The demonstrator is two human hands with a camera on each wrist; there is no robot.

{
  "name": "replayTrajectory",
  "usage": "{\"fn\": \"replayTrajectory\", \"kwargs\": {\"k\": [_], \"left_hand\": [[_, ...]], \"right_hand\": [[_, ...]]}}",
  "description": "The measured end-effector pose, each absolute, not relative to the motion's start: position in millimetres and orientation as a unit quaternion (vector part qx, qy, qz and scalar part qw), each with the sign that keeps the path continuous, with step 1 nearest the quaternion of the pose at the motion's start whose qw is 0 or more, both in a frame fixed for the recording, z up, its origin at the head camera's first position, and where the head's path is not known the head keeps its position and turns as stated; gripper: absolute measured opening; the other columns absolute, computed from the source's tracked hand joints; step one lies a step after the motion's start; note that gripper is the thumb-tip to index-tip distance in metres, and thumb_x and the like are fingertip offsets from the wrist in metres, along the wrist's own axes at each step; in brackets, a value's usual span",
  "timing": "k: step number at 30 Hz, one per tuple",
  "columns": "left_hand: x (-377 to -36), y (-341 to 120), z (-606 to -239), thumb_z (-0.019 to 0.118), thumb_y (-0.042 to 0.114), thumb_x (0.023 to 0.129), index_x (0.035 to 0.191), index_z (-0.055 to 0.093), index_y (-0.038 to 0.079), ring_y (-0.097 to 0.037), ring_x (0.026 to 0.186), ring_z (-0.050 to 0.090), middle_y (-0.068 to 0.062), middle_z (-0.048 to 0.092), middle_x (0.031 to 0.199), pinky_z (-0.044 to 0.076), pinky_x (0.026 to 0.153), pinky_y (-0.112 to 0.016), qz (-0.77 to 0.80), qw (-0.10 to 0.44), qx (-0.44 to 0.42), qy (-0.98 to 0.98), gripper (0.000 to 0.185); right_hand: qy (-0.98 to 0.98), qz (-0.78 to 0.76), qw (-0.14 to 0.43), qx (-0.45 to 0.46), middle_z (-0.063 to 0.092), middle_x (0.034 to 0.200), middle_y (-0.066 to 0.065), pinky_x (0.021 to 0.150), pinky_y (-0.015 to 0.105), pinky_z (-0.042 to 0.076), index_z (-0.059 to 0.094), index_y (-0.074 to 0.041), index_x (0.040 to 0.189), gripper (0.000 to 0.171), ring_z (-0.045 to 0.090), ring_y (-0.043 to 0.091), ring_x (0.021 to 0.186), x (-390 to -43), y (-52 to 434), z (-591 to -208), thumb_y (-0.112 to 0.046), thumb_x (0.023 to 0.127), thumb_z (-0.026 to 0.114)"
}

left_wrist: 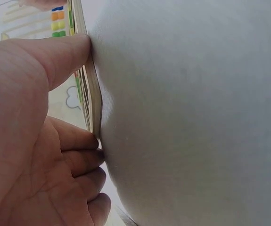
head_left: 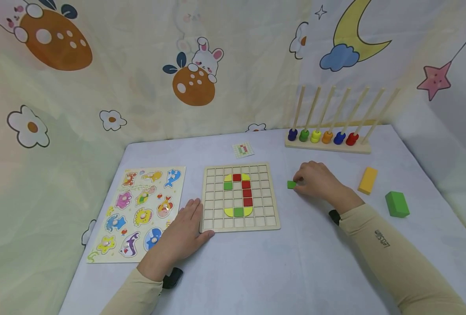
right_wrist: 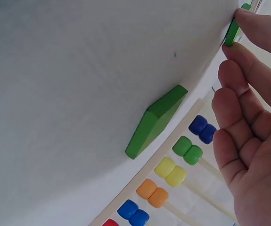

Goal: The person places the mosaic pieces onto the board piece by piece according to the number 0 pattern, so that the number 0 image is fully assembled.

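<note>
My left hand [head_left: 186,227] rests flat against the left edge of a wooden grid board [head_left: 274,214], its thumb [left_wrist: 67,56] at the near corner. Red, green and yellow pieces lie in the board's squares, curved round in a ring that has a gap on its left side. Right of the board, my right hand [head_left: 315,181] pinches a small green tile [head_left: 291,184] between thumb and fingertips, close to the tabletop. The right wrist view has this tile [right_wrist: 233,32] edge-on. Another green piece [right_wrist: 156,122] lies on the table there; in the head view it cannot be made out.
A knob puzzle [head_left: 138,216] with animal shapes lies left of the board. Beyond the board is a small pattern card [head_left: 242,150]. A peg rack [head_left: 327,147] with coloured beads stands at the back right. Yellow [head_left: 368,180] and green [head_left: 397,204] blocks sit right of my right hand.
</note>
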State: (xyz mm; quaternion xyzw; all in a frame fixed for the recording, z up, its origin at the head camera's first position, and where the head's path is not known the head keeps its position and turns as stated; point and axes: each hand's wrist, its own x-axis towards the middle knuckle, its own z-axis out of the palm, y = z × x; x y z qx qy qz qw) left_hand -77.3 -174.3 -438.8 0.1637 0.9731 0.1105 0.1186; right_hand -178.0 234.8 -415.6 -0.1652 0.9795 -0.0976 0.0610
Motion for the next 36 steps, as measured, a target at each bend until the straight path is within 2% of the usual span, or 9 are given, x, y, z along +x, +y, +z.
{"fn": "replayTrajectory", "kwargs": {"k": [9, 22, 36], "left_hand": [[-76.6, -174.1, -437.0, 0.067, 0.054, 0.098, 0.164, 0.025, 0.000, -0.033, 0.165, 0.013, -0.014, 0.019, 0.176, 0.021, 0.133, -0.051, 0.111, 0.122, 0.163, 0.973, 0.096], [-76.4, -174.1, -437.8, 0.068, 0.055, 0.097, 0.165, 0.025, 0.002, -0.032, 0.165, 0.013, -0.013, 0.018, 0.176, 0.021, 0.133, -0.051, 0.110, 0.122, 0.159, 0.973, 0.096], [-76.6, -175.2, -439.9, 0.068, 0.055, 0.097, 0.165, 0.026, 0.002, -0.032, 0.165, 0.013, -0.013, 0.018, 0.176, 0.020, 0.134, -0.051, 0.108, 0.118, 0.161, 0.974, 0.096]], "right_hand": [[0.978, -0.097, 0.032, -0.183, 0.074, 0.101, 0.006, 0.093, 0.052, 0.052, 0.083, -0.009, 0.105, 0.022, 0.066, 0.031, 0.101, -176.8, 227.7, -408.5, -0.020, 0.086, 0.084], [0.976, -0.104, 0.039, -0.186, 0.073, 0.102, 0.004, 0.096, 0.053, 0.050, 0.083, -0.011, 0.107, 0.024, 0.064, 0.029, 0.104, -181.1, 209.6, -410.0, -0.024, 0.087, 0.085], [0.968, -0.112, 0.031, -0.223, 0.073, 0.098, 0.003, 0.090, 0.044, 0.051, 0.084, -0.014, 0.104, 0.023, 0.060, 0.023, 0.096, -184.0, 158.1, -399.4, -0.028, 0.087, 0.083]]}}
